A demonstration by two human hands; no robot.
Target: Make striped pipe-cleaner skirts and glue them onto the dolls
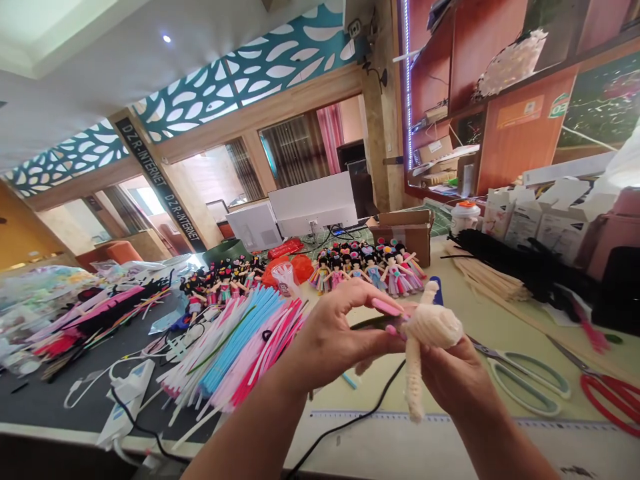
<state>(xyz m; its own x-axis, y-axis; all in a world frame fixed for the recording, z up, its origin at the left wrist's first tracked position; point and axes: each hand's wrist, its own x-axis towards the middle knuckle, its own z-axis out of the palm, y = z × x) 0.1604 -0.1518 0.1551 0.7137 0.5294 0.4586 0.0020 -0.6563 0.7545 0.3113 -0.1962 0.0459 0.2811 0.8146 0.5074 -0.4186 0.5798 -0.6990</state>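
Note:
A cream pipe-cleaner doll (434, 327) with a round wound head is held up over the table, its bare limbs sticking out above and below. My right hand (453, 377) grips it from below and behind, most of its fingers hidden by the doll. From the left, my left hand (340, 333) pinches at the doll just beside the head, thumb and fingers closed. Something dark green (369, 323) shows between its thumb and forefinger; I cannot tell exactly what it is.
Bundled coloured pipe cleaners (240, 353) lie left, finished dolls (373, 267) behind my hands. Green-handled scissors (530, 380) and red-handled scissors (607, 393) lie right, near black pipe cleaners (520, 263). A power strip (127, 400) and black cable (350, 421) lie near the front edge.

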